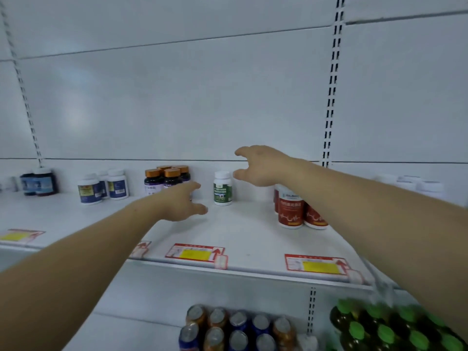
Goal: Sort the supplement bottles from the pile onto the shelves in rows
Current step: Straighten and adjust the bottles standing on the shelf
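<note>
A white bottle with a green label (pixel 222 188) stands upright alone on the white shelf (pixel 243 234). My right hand (pixel 258 165) hovers just right of its cap, thumb and fingers spread, holding nothing. My left hand (pixel 181 201) reaches over the shelf to the left of that bottle, fingers apart and empty. Behind my left hand stand several dark bottles with orange caps (pixel 166 177). Red-labelled white bottles (pixel 291 209) stand under my right forearm. Blue-labelled white bottles (pixel 103 187) stand further left.
Dark blue bottles (pixel 38 182) stand at the far left, white-capped bottles (pixel 417 186) at the far right. Red and yellow price tags (pixel 196 254) line the shelf's front edge. On the shelf below are drink cans (pixel 238 328) and green-capped bottles (pixel 385 325).
</note>
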Available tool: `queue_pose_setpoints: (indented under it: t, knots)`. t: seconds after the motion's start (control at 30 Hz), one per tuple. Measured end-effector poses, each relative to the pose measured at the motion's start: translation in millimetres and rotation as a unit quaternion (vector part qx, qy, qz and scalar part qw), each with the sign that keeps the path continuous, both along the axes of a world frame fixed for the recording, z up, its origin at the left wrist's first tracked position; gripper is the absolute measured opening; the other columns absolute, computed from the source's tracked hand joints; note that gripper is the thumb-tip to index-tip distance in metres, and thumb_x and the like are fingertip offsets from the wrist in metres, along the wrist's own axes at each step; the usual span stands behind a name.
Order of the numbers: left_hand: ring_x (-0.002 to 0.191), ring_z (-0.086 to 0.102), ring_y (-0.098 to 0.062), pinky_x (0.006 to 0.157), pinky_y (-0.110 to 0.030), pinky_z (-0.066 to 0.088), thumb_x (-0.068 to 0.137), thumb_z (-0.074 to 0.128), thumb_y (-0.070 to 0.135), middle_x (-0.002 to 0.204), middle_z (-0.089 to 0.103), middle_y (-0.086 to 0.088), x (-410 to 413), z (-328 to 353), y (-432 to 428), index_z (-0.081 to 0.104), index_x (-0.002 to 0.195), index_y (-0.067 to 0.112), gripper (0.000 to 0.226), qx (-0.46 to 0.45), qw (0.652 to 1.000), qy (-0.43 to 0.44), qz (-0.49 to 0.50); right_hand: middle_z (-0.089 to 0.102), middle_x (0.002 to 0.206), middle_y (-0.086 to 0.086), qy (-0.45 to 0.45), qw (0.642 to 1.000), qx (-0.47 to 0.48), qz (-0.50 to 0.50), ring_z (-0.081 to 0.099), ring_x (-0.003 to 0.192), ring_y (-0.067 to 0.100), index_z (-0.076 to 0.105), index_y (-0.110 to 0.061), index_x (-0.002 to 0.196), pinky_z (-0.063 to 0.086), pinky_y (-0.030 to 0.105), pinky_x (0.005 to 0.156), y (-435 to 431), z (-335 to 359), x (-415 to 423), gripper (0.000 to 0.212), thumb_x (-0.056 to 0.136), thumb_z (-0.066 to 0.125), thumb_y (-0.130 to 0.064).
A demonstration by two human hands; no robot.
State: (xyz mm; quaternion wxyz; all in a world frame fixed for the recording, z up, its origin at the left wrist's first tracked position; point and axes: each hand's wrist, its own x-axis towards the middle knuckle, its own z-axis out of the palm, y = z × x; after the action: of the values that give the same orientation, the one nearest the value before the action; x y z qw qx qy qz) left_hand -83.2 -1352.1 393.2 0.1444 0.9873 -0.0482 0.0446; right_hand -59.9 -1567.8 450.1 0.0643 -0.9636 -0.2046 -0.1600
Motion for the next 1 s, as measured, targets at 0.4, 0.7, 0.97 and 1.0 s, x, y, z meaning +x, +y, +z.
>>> queue_pose_setpoints:
  t: [0.4,0.7,0.97,1.0]
  knots:
    - [0.144,0.015,-0.018,0.117,-0.045,0.013,0.093,0.030,0.062,0.158,0.015,0.003,11.2,-39.7,38.8,0.021,0.148,0.030,0.065,0.064,0.981,0.088,-0.159,0.040,0.133,0.018,0.070,0.990,0.077,-0.098,0.049,0.115,0.035,0.019,-0.020,0.146,0.040,0.035,0.091,75.1,-66.7,50.8,0.068,0.091,0.057,-0.034]
    - [0.144,0.011,-0.020,0.115,-0.051,0.008,0.091,0.027,0.065,0.158,0.011,0.004,17.8,-44.7,39.7,0.018,0.149,0.031,0.067,0.078,0.979,0.071,-0.175,0.051,0.110,0.016,0.000,0.982,0.137,-0.129,0.046,0.085,0.027,0.034,-0.014,0.128,0.032,0.030,0.070,84.8,-73.9,60.8,0.040,0.092,0.051,-0.020]
    - [0.145,0.007,-0.020,0.116,-0.049,0.007,0.090,0.031,0.066,0.159,0.009,0.005,21.2,-41.6,41.0,0.016,0.149,0.033,0.069,0.076,0.976,0.099,-0.180,0.052,0.116,0.018,0.004,0.979,0.146,-0.143,0.053,0.097,0.033,0.031,-0.016,0.134,0.037,0.033,0.073,74.3,-78.4,62.1,0.043,0.094,0.048,-0.019]
    - [0.145,0.007,-0.019,0.117,-0.047,0.008,0.089,0.034,0.066,0.159,0.009,0.005,21.1,-39.6,42.2,0.016,0.149,0.033,0.071,0.066,0.975,0.113,-0.182,0.050,0.119,0.018,0.006,0.979,0.144,-0.144,0.053,0.100,0.034,0.028,-0.018,0.137,0.040,0.035,0.076,74.3,-77.7,62.1,0.048,0.094,0.049,-0.022]
